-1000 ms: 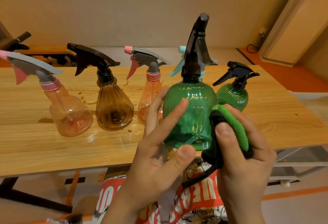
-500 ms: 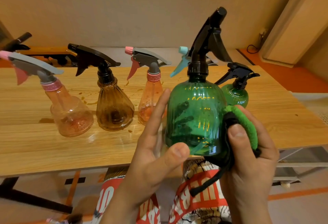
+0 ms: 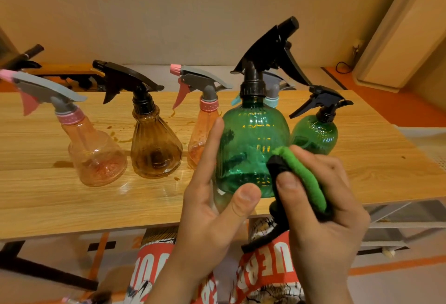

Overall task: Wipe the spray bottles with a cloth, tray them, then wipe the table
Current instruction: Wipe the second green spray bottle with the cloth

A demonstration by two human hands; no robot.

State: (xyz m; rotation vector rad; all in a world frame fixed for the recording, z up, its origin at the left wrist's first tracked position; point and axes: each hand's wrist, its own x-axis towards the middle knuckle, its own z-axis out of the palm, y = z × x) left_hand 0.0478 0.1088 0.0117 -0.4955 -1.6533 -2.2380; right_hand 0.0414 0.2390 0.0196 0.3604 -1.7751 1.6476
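Head view looks down and forward, close over the wooden table [image 3: 60, 202].

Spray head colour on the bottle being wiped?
Black spray head on the held green bottle; clearest in the head view.

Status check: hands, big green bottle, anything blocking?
Left hand grips large green spray bottle, held above table edge. Right hand presses green cloth against its side. Other bottles stand behind, nothing blocking.

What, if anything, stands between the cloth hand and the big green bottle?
Nothing visible does. The right hand presses the green cloth directly against the lower right side of the big green bottle, while the left hand holds the bottle from its left side.
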